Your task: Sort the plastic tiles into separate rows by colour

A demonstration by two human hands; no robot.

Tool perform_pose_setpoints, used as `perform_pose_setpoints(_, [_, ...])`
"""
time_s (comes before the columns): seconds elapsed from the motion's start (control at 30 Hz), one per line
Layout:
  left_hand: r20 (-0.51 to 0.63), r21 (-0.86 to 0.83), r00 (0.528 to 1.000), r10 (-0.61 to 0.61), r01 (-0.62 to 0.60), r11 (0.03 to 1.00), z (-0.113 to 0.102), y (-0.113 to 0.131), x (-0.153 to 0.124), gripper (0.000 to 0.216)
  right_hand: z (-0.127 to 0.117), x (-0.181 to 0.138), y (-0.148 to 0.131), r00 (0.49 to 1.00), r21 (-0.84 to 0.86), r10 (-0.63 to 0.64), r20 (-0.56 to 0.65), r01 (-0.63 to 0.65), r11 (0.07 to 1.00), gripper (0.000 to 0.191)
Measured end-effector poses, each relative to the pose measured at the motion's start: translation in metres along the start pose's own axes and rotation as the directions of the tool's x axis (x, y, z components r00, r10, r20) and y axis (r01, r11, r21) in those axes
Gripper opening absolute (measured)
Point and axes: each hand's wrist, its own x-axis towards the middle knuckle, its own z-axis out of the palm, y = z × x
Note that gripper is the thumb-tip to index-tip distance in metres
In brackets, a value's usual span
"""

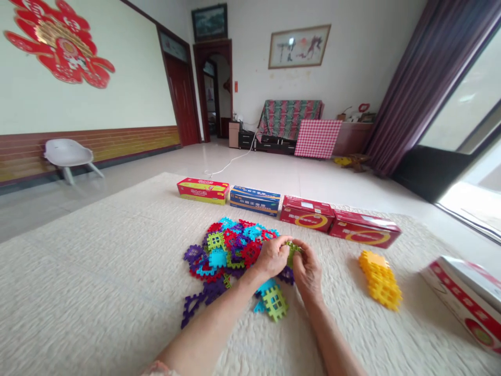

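Both my hands meet over the right side of a heap of plastic interlocking building pieces (217,258) in red, blue, purple and green. My left hand (273,257) has its fingers closed on the edge of a green interlocking piece (290,254). From the other side, my right hand (308,265) grips the same green piece between thumb and fingers. Part of that piece is hidden by my fingers. Just below my hands a green window-shaped piece (275,303) lies partly on blue ones. To the right lies a stack of yellow pieces (379,280), apart from the heap.
Behind the heap stands a row of boxes: a red-and-yellow box (203,191), a blue box (254,200) and two red boxes (307,214). A white-and-red carton (465,297) sits at the right. Everything rests on a cream quilted mat (105,271).
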Motion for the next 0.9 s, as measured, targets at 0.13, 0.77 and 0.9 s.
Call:
perform_pose_setpoints(0.13, [0.147, 0.193, 0.989, 0.010, -0.038, 0.980, -0.046, -0.004, 0.007, 0.038, -0.009, 0.009, 0.007, 0.994, -0.013, 0.070, -0.078, -0.071, 0.997, 0.033])
perform_pose_setpoints(0.77, [-0.039, 0.721, 0.809, -0.586, 0.429, 0.544, -0.166, -0.075, 0.001, 0.062, -0.020, 0.016, 0.008, 0.910, -0.389, -0.408, -0.071, 0.351, 0.851, 0.025])
perform_pose_setpoints(0.9, [-0.024, 0.710, 0.807, -0.590, 0.429, 0.558, -0.165, -0.074, 0.003, 0.052, 0.009, -0.007, -0.027, 0.853, -0.158, -0.427, 0.300, 0.485, 0.860, 0.022])
